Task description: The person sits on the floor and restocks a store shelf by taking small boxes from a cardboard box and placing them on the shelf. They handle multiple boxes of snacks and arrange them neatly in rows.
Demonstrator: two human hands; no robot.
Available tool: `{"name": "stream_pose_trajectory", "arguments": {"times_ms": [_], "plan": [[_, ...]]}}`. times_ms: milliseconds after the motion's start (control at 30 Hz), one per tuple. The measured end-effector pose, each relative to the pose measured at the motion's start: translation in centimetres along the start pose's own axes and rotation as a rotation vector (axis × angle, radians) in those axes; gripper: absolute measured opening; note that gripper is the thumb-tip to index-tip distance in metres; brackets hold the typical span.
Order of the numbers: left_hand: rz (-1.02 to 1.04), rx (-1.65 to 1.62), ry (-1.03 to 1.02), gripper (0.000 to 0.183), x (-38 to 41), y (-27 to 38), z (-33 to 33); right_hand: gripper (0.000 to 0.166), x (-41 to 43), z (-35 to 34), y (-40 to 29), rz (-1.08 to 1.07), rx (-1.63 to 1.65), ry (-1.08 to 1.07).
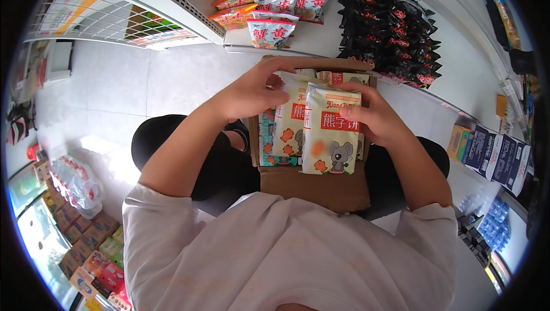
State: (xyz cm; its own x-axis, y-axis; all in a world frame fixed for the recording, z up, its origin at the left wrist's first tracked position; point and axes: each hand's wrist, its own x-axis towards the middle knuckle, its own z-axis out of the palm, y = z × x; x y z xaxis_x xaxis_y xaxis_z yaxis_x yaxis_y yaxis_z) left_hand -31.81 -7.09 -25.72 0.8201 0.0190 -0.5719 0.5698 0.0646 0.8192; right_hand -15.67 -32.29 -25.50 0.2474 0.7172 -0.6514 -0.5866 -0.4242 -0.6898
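Between my knees stands an open cardboard box [316, 188] with its near flap folded down towards me. My right hand [374, 115] grips a cream biscuit packet [331, 147] by its right side, thumb on the front. That packet, printed with a grey cartoon mouse, is held above the box. My left hand [258, 92] has its fingers at the upper left edge of a second cream packet [288, 135], which the first one partly covers. Lower in the box lie a teal packet [268, 156] and another cream packet [363, 80].
Ahead is a white shelf [316, 38] carrying silver snack bags [273, 32], orange bags [235, 16] and rows of black bags [391, 32]. A wire rack [107, 14] stands at left. Cartons [88, 242] and shrink-wrapped bottles [75, 182] sit lower left, dark boxes [496, 156] at right.
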Motion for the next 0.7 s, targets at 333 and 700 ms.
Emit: {"name": "stream_pose_trajectory", "arguments": {"times_ms": [333,700], "plan": [[-0.249,0.143,0.076,0.050,-3.7,-2.3,-0.3,0.049,-0.9,-1.7,3.2,-0.004,-0.185,0.037],[-0.062,0.555,0.140,0.046,-3.9,-3.1,2.0,0.064,-2.1,1.2,4.7,-0.209,-0.750,0.143]]}}
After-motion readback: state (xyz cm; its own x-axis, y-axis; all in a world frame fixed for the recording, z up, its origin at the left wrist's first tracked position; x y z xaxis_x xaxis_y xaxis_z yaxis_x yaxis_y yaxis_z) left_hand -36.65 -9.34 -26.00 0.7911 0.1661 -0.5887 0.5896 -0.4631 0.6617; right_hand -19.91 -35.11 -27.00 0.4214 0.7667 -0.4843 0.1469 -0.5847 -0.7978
